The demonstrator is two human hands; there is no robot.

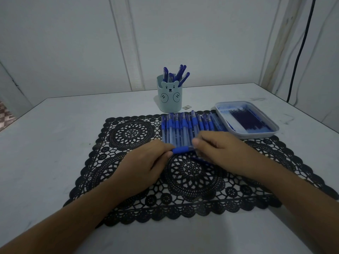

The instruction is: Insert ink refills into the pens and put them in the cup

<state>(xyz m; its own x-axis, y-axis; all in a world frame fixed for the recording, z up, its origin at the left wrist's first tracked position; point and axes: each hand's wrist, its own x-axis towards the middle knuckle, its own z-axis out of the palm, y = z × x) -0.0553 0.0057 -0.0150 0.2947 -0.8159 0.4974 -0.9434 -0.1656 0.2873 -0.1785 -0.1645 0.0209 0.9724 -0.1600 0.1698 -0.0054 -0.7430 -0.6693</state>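
Observation:
A blue pen lies crosswise between my hands above the black lace mat. My left hand pinches its blue grip end, and my right hand holds the clear barrel end. Behind them a row of several blue pens lies side by side on the mat. A pale blue bear cup stands further back with several pens upright in it. A light tray at the right holds dark ink refills. A thin blue piece lies under my right hand.
The mat lies on a white table set against a white wall. A small scrap lies beside the cup. A black cable hangs at the back right corner.

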